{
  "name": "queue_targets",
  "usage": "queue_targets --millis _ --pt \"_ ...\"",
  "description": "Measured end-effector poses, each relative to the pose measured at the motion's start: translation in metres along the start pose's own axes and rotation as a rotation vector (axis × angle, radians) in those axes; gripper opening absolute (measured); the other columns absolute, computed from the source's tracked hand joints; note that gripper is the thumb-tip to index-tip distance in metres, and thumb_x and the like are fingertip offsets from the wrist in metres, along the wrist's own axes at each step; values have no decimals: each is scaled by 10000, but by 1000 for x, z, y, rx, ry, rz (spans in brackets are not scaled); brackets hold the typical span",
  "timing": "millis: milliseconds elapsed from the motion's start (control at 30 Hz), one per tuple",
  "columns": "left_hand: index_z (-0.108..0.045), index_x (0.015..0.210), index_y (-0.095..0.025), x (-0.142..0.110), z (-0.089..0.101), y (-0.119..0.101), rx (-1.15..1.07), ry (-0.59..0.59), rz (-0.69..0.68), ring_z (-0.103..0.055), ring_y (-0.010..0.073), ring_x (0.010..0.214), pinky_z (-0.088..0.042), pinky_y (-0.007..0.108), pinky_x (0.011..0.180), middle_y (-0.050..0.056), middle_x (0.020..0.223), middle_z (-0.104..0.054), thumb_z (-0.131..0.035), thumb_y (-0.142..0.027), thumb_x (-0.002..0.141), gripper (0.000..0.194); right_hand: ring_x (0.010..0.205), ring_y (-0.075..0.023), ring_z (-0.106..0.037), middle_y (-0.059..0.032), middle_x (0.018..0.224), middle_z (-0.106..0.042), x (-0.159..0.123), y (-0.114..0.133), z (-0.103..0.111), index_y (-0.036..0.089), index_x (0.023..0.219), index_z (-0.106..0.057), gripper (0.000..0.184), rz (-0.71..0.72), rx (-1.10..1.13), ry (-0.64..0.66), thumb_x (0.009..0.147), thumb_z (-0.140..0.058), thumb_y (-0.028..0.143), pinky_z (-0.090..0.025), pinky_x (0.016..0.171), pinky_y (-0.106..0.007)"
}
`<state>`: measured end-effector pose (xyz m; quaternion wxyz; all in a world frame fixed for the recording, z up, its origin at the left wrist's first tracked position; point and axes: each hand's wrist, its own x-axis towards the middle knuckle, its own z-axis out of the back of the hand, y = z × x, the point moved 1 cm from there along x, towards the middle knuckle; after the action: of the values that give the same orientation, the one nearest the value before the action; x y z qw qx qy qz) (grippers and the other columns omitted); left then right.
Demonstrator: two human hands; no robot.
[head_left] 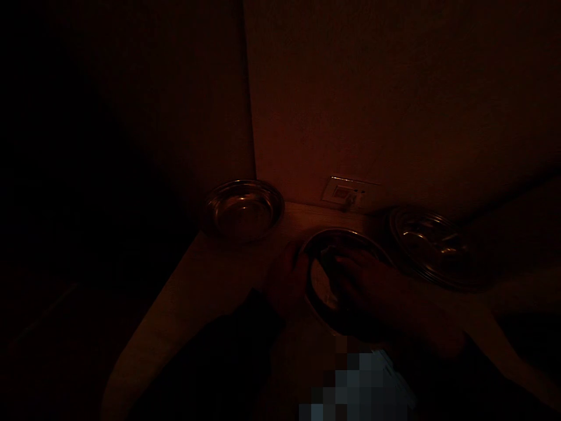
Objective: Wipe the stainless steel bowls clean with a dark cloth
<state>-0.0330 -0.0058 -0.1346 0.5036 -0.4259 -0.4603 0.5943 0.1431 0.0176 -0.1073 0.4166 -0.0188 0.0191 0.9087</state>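
Note:
The view is very dark. A round metal bowl (350, 231) stands in the middle of the table. My left hand (287, 280) is closed on the bowl's left rim. Down inside the bowl is my right hand (368, 280), its fingers bent over a dark, soft-looking thing (328, 257) that I cannot make out. A paler patch (323, 283) shows in the bowl beside those fingers; whether it is contents or bare metal, I cannot tell. The lower part of the bowl is hidden by my right hand and forearm.
A shallow shiny metal dish (243, 216) sits at the table's back left. At the right is what looks like a stack of metal plates (433, 245). A wall socket (348, 192) is behind the bowl. The wooden table (175, 310) has a rounded left edge. A pixelated bright patch covers the bottom.

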Motion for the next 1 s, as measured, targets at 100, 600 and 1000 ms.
queue_targets --millis 100,600,1000 --pt "-596 1099 -168 -1 0 -2 -6 -8 11 -611 204 1022 -447 345 926 69 1098 -678 -399 -228 861 314 1173 -296 -524 -179 1342 -511 2 -1 -3 94 1219 -561 366 2 31 -26 914 -426 245 -450 971 -471" --pt "-623 1069 -155 2 -1 -2 -3 33 20 -612 194 984 -447 326 903 73 1077 -675 -400 -303 891 321 1142 -303 -509 -151 1277 -536 6 8 7 168 1235 -578 367 10 -5 69 926 -408 272 -475 901 -455" --pt "-620 1096 -148 2 -1 -2 4 42 -25 -605 192 1005 -444 316 913 74 1089 -671 -380 -293 902 340 1189 -353 -478 -212 1407 -387 -5 -6 10 133 1368 -431 524 -41 87 165 913 -400 390 -460 909 -505"
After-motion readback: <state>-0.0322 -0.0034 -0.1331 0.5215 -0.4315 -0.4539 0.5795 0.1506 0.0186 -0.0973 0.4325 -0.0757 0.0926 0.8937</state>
